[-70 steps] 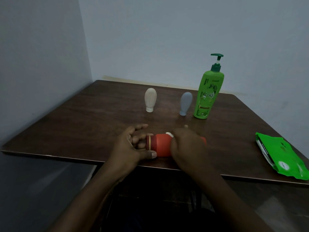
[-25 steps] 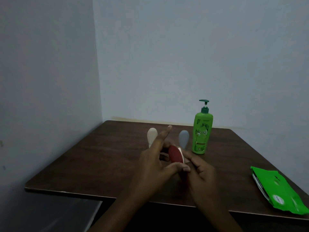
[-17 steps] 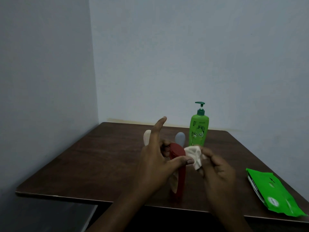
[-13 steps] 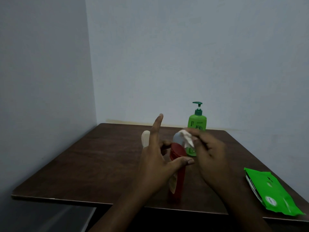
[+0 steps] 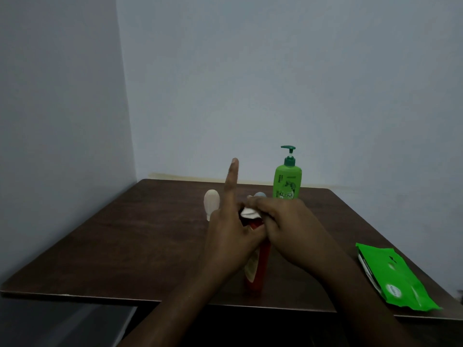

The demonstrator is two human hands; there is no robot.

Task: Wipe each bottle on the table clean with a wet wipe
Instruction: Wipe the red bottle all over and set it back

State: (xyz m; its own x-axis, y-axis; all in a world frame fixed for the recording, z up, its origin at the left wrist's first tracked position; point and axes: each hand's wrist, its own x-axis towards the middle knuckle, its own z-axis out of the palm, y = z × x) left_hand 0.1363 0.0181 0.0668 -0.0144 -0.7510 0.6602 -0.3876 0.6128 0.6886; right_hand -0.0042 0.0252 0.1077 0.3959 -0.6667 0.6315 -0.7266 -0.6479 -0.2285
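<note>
A red bottle [image 5: 258, 271] stands upright near the front edge of the brown table [image 5: 140, 236]. My left hand [image 5: 230, 236] grips its upper part, with the index finger sticking straight up. My right hand [image 5: 288, 226] presses a crumpled white wet wipe [image 5: 248, 212] onto the bottle's top. Behind them stand a cream bottle [image 5: 211, 204], a grey-blue bottle [image 5: 260, 195] mostly hidden by my right hand, and a tall green pump bottle [image 5: 288, 181].
A green wet-wipe pack [image 5: 393, 276] lies flat at the table's right front corner. Pale walls close in the table at the left and the back.
The red bottle went from lying on the table to standing upright in my left hand. My right hand lifted the wipe and brought it down onto the bottle's top.
</note>
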